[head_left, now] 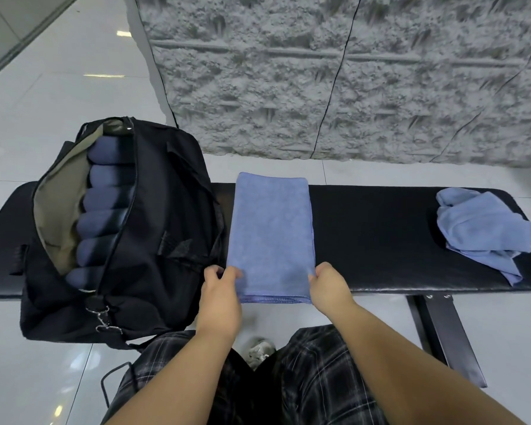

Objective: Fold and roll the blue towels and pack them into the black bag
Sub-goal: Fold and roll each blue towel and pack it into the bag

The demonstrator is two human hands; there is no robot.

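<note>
both hands, left hand and right hand, are pinching the near corners of the folded blue towel, which is stretching away from them across the bench.

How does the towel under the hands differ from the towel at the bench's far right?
The folded towel lies flat as a neat rectangle; the loose towel is crumpled. Both hands, left hand and right hand, hold the folded towel; nothing touches the loose towel. Both are blue.
</note>
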